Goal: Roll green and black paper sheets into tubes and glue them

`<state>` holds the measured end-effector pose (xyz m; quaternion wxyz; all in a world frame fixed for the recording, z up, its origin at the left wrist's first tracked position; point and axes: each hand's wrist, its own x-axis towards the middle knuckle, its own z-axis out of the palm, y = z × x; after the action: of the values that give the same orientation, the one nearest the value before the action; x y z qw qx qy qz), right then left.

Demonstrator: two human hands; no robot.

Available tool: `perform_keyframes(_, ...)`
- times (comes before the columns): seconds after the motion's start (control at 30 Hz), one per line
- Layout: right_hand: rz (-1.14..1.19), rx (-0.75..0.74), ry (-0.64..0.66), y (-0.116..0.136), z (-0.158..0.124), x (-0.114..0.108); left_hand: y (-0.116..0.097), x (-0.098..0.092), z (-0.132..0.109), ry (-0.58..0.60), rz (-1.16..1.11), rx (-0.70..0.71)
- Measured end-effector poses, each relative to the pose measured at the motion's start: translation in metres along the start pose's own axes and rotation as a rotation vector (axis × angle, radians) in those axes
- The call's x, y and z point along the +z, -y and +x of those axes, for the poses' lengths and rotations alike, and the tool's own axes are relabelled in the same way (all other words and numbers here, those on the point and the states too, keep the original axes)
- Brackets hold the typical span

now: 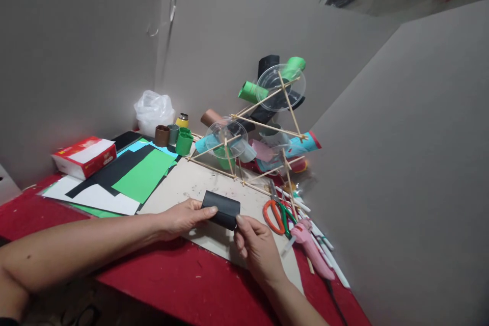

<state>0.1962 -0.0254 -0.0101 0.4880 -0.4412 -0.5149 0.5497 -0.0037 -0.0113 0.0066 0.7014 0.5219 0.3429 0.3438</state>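
Note:
A black paper tube (220,209) is held between my two hands above a pale board (170,183). My left hand (187,218) grips the tube's left end, thumb lying along its front. At its right end, my right hand (255,244) pinches the edge between thumb and fingers. Behind the board stands a model of wooden sticks (260,125), clear plastic discs (280,87) and coloured paper tubes. Near my right hand lie scissors (275,218) with orange and green handles and a pink glue gun (313,249).
Coloured paper sheets (147,175) and a red-and-white box (84,157) lie at the left. Several short tubes (184,141), a yellow bottle (182,121) and a white plastic bag (154,112) stand behind. White sticks (332,257) lie along the right edge, beside the grey wall.

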Motion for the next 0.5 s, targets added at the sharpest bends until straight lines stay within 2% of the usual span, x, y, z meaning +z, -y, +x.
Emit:
perform_keyframes(0.27, -0.034, 0.084, 0.054, 0.0005, -0.0003, -0.0031, 0.0011, 0.0002, 0.0018, 0.002, -0.058, 0.035)
perform_keyframes(0.5, -0.13, 0.026, 0.065, 0.0043, -0.0013, 0.004, 0.0038, -0.0011, 0.0015, 0.007, -0.053, 0.039)
